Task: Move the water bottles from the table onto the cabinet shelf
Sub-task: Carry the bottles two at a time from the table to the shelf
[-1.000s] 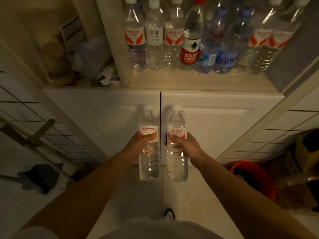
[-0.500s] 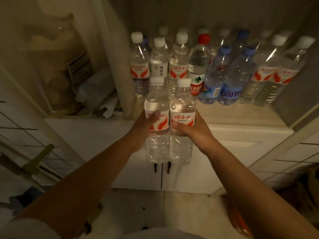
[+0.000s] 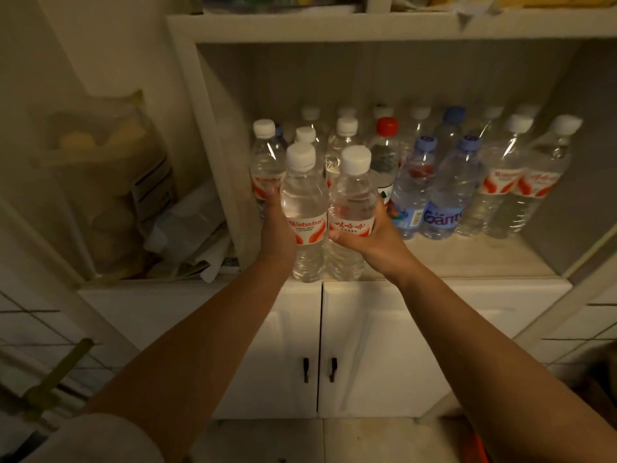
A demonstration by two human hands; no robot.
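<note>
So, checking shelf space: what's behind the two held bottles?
Behind the two held bottles stand white-capped bottles and a red-capped bottle; their lower parts and the shelf there are covered.

Dim room, white cupboard doors (image 3: pixel 377 345), tiled floor (image 3: pixel 360 439)

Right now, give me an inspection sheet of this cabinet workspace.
Surface: cabinet shelf, front strip bare at right.
Job's things: two water bottles, left bottle and right bottle, upright at the shelf's front edge; whether their bases rest on it cannot be told.
Clutter: stored bottles in rows behind.
Grippers: left hand grips the left bottle; right hand grips the right.
Cables: nothing seen.
Surroundings: closed cabinet doors below; bags and papers at left.
</note>
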